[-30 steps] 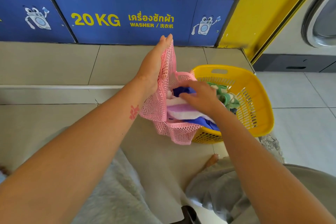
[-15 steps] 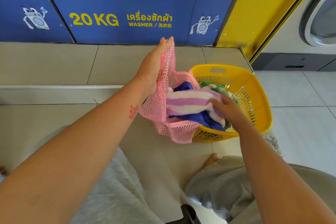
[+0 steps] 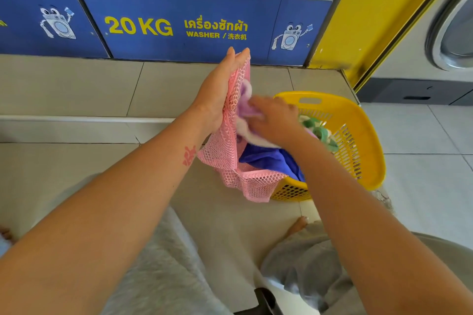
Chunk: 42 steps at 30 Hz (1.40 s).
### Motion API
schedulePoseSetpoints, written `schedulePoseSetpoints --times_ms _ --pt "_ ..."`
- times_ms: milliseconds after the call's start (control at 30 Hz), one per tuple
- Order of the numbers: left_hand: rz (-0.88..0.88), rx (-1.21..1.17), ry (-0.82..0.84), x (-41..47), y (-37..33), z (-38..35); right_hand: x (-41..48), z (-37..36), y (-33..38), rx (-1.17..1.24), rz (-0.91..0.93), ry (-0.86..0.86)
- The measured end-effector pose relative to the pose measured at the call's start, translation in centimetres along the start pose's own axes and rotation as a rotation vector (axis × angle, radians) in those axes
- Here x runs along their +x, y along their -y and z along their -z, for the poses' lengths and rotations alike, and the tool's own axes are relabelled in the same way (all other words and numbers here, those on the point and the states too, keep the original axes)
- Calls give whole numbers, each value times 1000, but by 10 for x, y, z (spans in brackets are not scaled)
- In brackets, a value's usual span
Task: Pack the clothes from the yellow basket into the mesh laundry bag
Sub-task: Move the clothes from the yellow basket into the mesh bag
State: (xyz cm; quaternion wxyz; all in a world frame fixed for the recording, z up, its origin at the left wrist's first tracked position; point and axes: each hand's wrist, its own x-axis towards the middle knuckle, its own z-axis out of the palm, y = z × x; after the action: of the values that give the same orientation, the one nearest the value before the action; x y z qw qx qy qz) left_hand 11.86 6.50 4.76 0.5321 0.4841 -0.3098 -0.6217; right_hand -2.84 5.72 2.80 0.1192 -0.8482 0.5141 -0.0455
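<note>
My left hand [image 3: 217,92] holds up the rim of the pink mesh laundry bag [image 3: 230,161], thumb inside, fingers straight along the outside. The bag's lower end drapes over the near rim of the yellow basket [image 3: 358,135]. My right hand [image 3: 276,120] grips a purple-and-white striped cloth [image 3: 245,110] and has it pushed into the bag's mouth. A blue garment [image 3: 271,161] lies partly in the bag below my right wrist. A green-and-white garment [image 3: 320,133] remains in the basket.
The basket stands on a beige tiled floor by a raised tiled step [image 3: 76,89]. Behind the step is a blue washer panel [image 3: 179,25] marked 20 KG. A yellow post [image 3: 371,13] and another washing machine [image 3: 450,28] stand at right. My grey-clad legs [image 3: 307,268] are below.
My right hand has lifted the striped cloth from the basket side and moved it left and up into the bag's mouth. My left hand still holds the bag open.
</note>
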Motion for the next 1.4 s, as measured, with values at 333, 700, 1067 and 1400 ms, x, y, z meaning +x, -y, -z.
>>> schedulePoseSetpoints --times_ms 333,700,1067,1400 --pt "-63 46 -33 3 -1 7 -29 -30 -72 366 -341 99" --pt "-76 69 -4 1 1 2 -60 -38 -110 504 -517 -152" --pt "-64 24 27 -12 -2 -4 -1 11 -9 347 -97 -543" --pt "-115 13 24 -1 -3 12 -17 -53 -32 23 -40 -31"
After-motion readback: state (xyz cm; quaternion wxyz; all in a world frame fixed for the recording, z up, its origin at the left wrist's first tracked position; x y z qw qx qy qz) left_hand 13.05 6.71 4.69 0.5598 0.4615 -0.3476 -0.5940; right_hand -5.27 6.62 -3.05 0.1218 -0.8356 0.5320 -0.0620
